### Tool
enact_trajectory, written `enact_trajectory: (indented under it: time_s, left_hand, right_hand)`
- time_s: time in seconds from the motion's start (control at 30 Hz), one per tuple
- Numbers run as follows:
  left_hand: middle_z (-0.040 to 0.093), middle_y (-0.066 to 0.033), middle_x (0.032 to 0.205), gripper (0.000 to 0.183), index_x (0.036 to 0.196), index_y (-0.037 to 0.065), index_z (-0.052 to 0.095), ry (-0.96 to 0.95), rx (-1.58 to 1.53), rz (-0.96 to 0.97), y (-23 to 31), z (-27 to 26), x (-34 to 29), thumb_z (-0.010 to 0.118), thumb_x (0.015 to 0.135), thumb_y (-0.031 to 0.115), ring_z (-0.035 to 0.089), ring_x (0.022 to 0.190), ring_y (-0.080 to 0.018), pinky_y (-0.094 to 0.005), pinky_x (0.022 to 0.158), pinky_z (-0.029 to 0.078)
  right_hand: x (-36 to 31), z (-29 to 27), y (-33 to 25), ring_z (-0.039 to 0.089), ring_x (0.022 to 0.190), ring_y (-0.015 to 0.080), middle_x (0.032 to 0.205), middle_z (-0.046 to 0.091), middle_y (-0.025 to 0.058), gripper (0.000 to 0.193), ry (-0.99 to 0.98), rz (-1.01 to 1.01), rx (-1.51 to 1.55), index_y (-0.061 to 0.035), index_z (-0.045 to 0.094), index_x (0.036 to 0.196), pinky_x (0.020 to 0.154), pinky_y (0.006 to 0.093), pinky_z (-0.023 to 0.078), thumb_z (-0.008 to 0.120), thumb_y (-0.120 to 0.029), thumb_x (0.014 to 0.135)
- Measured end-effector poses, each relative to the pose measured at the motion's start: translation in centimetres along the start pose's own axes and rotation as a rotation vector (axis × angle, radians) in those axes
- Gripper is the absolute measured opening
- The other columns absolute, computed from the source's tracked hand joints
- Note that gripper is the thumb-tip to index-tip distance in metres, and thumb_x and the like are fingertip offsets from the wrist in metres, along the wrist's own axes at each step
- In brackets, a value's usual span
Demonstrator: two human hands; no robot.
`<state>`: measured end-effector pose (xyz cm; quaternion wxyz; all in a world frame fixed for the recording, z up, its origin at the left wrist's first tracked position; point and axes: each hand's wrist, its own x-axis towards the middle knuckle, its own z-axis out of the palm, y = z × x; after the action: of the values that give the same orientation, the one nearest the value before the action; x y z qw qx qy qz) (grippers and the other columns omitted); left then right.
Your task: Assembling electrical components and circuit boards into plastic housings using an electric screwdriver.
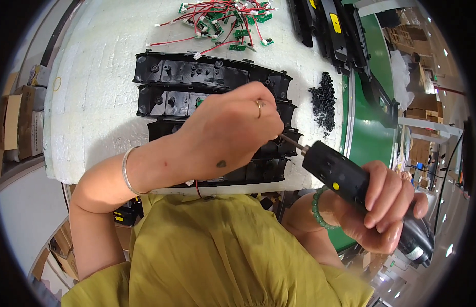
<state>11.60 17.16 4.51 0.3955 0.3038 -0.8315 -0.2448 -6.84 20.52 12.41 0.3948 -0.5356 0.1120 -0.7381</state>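
My right hand [389, 207] is wrapped around a black electric screwdriver [332, 171] with a yellow dot on its body. Its thin bit points up and left, reaching the fingertips of my left hand [238, 125]. Those fingers are curled in a pinch near the bit's end, and whatever they hold is hidden behind the hand. Below lie several long black plastic housings [189, 70] in a stack of rows, with posts and screw holes inside. My left hand covers the middle of the lower ones. A bit of green circuit board [200, 102] shows in the second housing.
The housings rest on a white foam sheet [102, 77]. A heap of small green circuit boards with red wires [217, 25] lies at the far side. Small black screws [324, 105] are piled at right. Long black parts [335, 38] lie at the far right, beside a green surface [368, 146].
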Motion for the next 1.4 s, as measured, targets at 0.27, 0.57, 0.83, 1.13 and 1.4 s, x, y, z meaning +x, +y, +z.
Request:
enact_trajectory:
  time_s: [0.27,0.57,0.83,1.13,1.4]
  left_hand:
    - [0.062,-0.0128,0.084,0.009,0.083,0.002,0.062,-0.025,0.348,0.073,-9.5,-2.4,4.7,0.062,0.074,0.003,0.059,0.080,-0.0324,-0.0400,0.075,0.046]
    - [0.060,-0.0130,0.079,0.018,0.081,0.006,0.061,-0.184,0.564,-0.020,-13.5,1.8,11.4,0.071,0.069,0.014,0.060,0.080,-0.0303,-0.0421,0.070,0.049]
    - [0.068,-0.0120,0.084,0.023,0.104,-0.002,0.064,0.299,0.024,-0.227,-6.4,-9.8,14.8,0.059,0.083,0.004,0.064,0.069,-0.0157,-0.0273,0.063,0.052]
    - [0.062,-0.0076,0.072,0.020,0.094,0.000,0.054,0.358,0.460,-0.058,-5.1,-12.7,10.1,0.066,0.078,0.005,0.062,0.069,-0.0140,-0.0282,0.059,0.049]
    - [0.066,-0.0126,0.082,0.023,0.093,0.002,0.066,0.082,0.093,-0.139,-5.0,-8.5,0.4,0.070,0.071,0.003,0.063,0.071,-0.0268,-0.0321,0.064,0.050]
  right_hand:
    - [0.1,-1.5,0.0,0.043,0.047,0.0045,0.058,0.043,-0.0056,0.026,-0.034,-0.016,-0.061,-0.0074,0.050,0.099,0.054,0.0207,0.036,0.056,-0.008,0.073]
    - [-0.2,-2.1,-0.8,0.041,0.047,0.0054,0.059,0.041,-0.0046,0.027,-0.047,-0.028,-0.126,-0.0074,0.048,0.101,0.055,0.0220,0.036,0.054,-0.006,0.075]
    - [0.2,-3.5,-0.9,0.039,0.047,0.0052,0.059,0.040,-0.0045,0.026,0.002,-0.019,-0.085,-0.0073,0.049,0.101,0.055,0.0223,0.035,0.053,-0.005,0.075]
    - [0.4,-3.6,-0.1,0.043,0.048,0.0073,0.060,0.040,-0.0025,0.030,-0.025,-0.010,-0.046,-0.0091,0.043,0.105,0.052,0.0225,0.035,0.054,-0.008,0.078]
    - [1.5,-1.2,2.1,0.040,0.050,0.0050,0.060,0.039,-0.0049,0.026,-0.051,0.104,-0.036,-0.0084,0.050,0.102,0.059,0.0224,0.034,0.053,-0.007,0.075]
